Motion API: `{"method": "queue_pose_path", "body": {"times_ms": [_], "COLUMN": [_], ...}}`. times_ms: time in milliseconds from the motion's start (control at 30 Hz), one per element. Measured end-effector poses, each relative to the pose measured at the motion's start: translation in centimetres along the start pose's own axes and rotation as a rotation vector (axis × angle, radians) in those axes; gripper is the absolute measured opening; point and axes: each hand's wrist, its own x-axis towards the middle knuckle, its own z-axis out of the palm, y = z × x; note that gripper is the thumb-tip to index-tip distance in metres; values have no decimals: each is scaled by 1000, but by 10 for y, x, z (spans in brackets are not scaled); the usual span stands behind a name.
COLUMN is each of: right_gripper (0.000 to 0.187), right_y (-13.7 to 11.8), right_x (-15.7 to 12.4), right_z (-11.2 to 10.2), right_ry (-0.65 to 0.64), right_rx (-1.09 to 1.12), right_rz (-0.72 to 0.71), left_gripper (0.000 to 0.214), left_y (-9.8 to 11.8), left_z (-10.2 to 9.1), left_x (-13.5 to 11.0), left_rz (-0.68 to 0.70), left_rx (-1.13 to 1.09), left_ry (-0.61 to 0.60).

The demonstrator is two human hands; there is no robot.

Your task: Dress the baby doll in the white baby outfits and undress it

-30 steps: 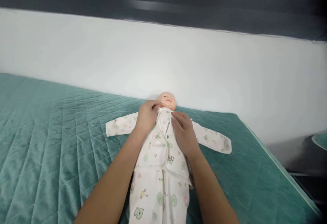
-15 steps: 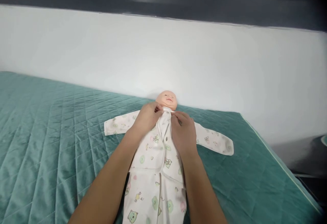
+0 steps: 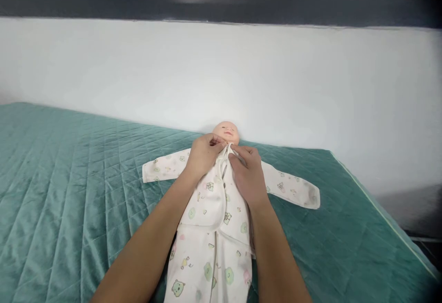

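A baby doll lies on its back on the green quilted bed, dressed in a white printed baby suit with sleeves spread to both sides. My left hand pinches the suit's collar edge just under the doll's chin. My right hand lies on the doll's chest, its fingertips pinching the other collar edge beside the left hand. Both hands meet at the neckline, where the front flaps come together.
A white wall runs right behind the doll's head, with a dark band above it. The bed's right edge drops off to a dark floor.
My two hands have drawn closer together at the neckline, pulling the collar edges toward the middle. The view has shifted slightly.
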Motion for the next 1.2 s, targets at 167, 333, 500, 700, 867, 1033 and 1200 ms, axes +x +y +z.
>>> {"method": "queue_pose_path", "body": {"times_ms": [167, 333, 500, 700, 867, 1033, 1200], "right_gripper": [24, 21, 21, 21, 19, 17, 17], "right_y": [3, 4, 7, 8, 5, 5, 6], "right_x": [13, 20, 25, 25, 23, 22, 21], "right_z": [1, 5, 6, 4, 3, 3, 3], "right_ry": [-8, -62, -84, -128, -122, -120, -108], "right_rx": [115, 111, 37, -3, -2, 32, 59], "right_rz": [-36, -53, -71, -95, -99, -55, -50], "left_gripper": [11, 12, 11, 15, 18, 29, 32], "left_y": [-2, -7, -11, -4, 0, -2, -8], "left_z": [-4, -5, -6, -5, -4, -4, -6], "left_x": [-3, 0, 1, -4, -6, -5, -2], "left_rz": [-4, 34, 57, 40, 27, 41, 70], "left_rx": [-35, -23, 21, 59, 91, 123, 115], "left_ry": [-7, -10, -14, -19, -36, -35, -35]}}
